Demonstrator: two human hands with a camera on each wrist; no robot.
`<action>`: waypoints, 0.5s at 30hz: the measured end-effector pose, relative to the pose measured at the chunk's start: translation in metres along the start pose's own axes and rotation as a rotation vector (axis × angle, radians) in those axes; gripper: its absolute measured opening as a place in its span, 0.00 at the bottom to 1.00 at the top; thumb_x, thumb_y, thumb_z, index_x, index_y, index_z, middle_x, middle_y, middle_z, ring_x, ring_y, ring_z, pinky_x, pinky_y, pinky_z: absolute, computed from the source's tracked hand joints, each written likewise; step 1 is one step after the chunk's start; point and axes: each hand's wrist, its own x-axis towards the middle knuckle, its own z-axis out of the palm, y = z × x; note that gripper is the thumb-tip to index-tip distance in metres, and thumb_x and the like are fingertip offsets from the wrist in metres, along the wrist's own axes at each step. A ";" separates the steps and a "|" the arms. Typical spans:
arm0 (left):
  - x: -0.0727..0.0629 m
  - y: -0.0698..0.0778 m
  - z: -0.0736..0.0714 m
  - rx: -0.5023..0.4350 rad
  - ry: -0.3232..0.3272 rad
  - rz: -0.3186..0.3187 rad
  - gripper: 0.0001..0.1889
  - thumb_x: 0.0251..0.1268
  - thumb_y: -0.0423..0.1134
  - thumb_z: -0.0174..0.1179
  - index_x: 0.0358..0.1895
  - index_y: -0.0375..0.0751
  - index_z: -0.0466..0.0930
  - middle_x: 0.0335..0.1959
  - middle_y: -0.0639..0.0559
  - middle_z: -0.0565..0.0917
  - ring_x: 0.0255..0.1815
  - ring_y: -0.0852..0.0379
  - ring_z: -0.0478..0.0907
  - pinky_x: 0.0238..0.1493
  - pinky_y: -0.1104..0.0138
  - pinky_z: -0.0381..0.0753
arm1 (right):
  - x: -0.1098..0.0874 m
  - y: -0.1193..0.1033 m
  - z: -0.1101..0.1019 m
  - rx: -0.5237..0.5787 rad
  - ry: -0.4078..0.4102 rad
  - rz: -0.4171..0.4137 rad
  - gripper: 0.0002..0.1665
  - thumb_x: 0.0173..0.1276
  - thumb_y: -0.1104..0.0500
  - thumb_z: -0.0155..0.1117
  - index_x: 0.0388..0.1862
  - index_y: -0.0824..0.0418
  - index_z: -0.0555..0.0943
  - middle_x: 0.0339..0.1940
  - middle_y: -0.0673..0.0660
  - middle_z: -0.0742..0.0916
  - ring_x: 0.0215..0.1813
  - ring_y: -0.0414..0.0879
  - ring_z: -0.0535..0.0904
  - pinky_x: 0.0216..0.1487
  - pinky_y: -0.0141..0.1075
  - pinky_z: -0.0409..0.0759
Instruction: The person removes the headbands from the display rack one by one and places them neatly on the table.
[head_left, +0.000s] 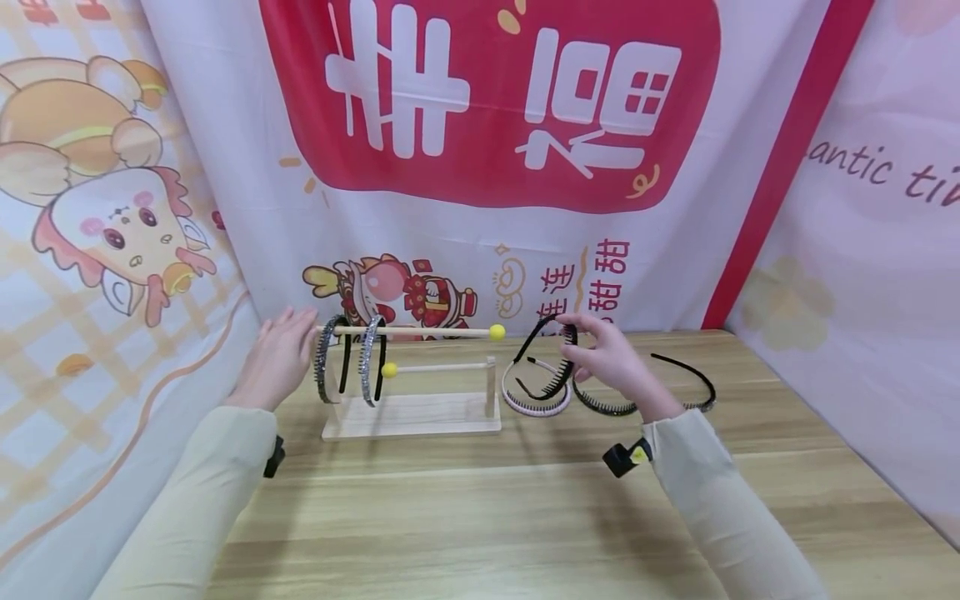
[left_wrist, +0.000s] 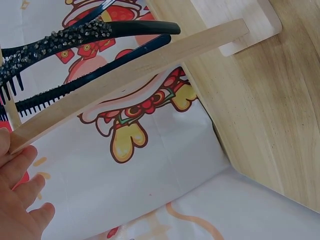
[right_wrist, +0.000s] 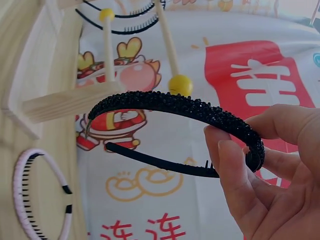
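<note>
My right hand [head_left: 607, 362] pinches a black beaded headband [right_wrist: 170, 103] by its curved middle, raised above the table, its two ends pointing away from the fingers in the right wrist view. My left hand [head_left: 277, 358] holds the top of the left post [left_wrist: 130, 77] of a wooden rack [head_left: 412, 417], thumb and forefinger at its end. Two headbands hang on the rack's upper rod [head_left: 435, 332]: a dark glittery one [head_left: 322, 367] nearest the left hand, and a silver glittery one [head_left: 367, 362] beside it. The lower rod [head_left: 442, 367] carries no headband.
On the table [head_left: 450, 517], a pink headband [head_left: 536, 409] lies right of the rack. Further dark headbands [head_left: 693, 375] lie behind and beyond the right hand. Yellow balls [head_left: 497, 332] cap the rods. Printed cloth walls [head_left: 247, 167] close in the table's back and sides.
</note>
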 end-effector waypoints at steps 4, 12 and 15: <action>-0.001 0.000 -0.001 -0.003 -0.002 -0.006 0.22 0.74 0.37 0.39 0.65 0.27 0.57 0.65 0.31 0.60 0.68 0.34 0.48 0.68 0.49 0.34 | -0.002 0.009 0.003 -0.011 -0.010 0.023 0.32 0.63 0.64 0.60 0.66 0.60 0.65 0.67 0.65 0.65 0.23 0.52 0.78 0.29 0.39 0.83; -0.001 -0.001 0.000 -0.009 -0.005 -0.003 0.23 0.75 0.39 0.38 0.65 0.27 0.57 0.65 0.31 0.60 0.68 0.34 0.48 0.68 0.49 0.33 | -0.011 0.029 0.016 0.010 -0.061 0.073 0.29 0.62 0.66 0.60 0.64 0.61 0.68 0.61 0.68 0.67 0.23 0.54 0.79 0.29 0.47 0.83; 0.000 -0.001 0.001 -0.007 -0.001 0.005 0.23 0.75 0.39 0.38 0.65 0.26 0.58 0.65 0.30 0.60 0.68 0.33 0.48 0.68 0.48 0.33 | -0.015 0.037 0.020 0.003 -0.080 0.097 0.28 0.62 0.65 0.60 0.62 0.60 0.69 0.58 0.69 0.67 0.22 0.52 0.79 0.29 0.46 0.83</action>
